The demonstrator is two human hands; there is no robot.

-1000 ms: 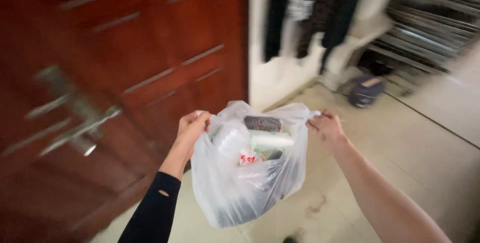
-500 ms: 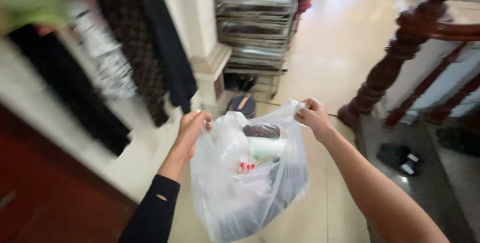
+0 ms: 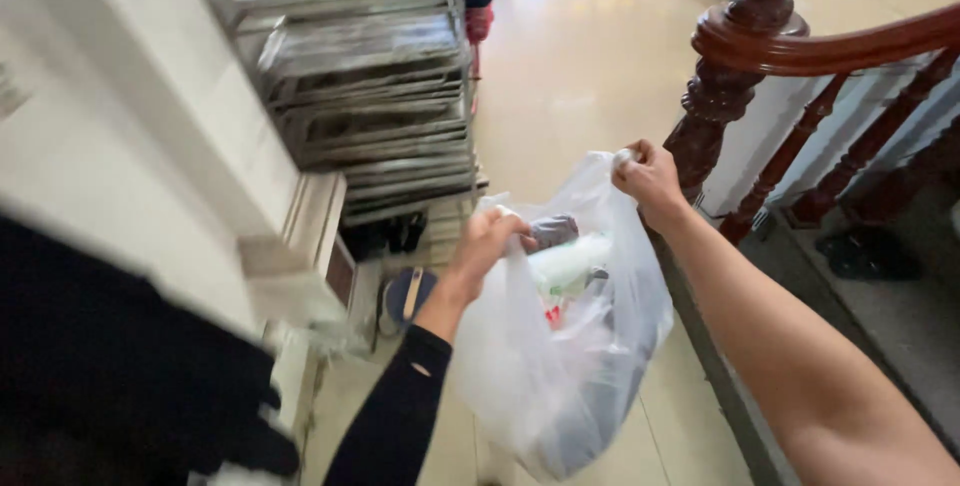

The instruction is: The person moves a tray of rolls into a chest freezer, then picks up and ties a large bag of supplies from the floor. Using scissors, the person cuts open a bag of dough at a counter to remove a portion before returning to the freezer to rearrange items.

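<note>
A full translucent white plastic bag (image 3: 560,366) hangs in front of me, held open at its top by both hands. My left hand (image 3: 487,242), with a black sleeve on the forearm, grips the bag's left edge. My right hand (image 3: 650,179), bare-armed, is closed on the right edge, slightly higher. Inside the bag I see a dark item and white packaging with red marks.
A metal shoe rack (image 3: 365,76) stands at the left by a white wall. Shoes (image 3: 405,296) lie on the tiled floor (image 3: 580,56) below it. A dark wooden banister with a newel post (image 3: 740,56) is at the right; dark shoes (image 3: 868,254) lie beyond it.
The view has swung from a brown door past hanging clothes to the shoe rack and banister. Both hands kept their hold on the bag, which moved along with me.
</note>
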